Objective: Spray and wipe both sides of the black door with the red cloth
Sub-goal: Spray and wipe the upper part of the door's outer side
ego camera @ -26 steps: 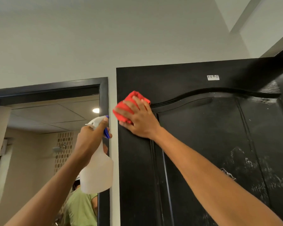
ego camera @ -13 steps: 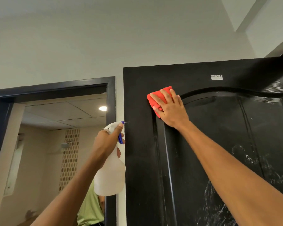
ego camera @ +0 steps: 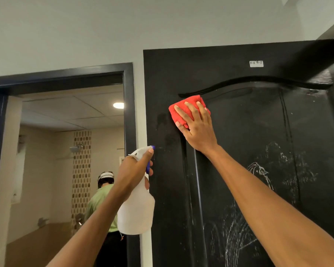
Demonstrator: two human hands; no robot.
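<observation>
A right hand (ego camera: 198,130) presses a folded red cloth (ego camera: 183,109) flat against the upper black door (ego camera: 239,132), fingers spread straight over it, just below the curved moulding. The left hand (ego camera: 132,170) grips a white spray bottle (ego camera: 136,212) by its neck, fingers curled round it, nozzle beside the door's edge. White streaks (ego camera: 258,189) mark the panel below the wrist.
</observation>
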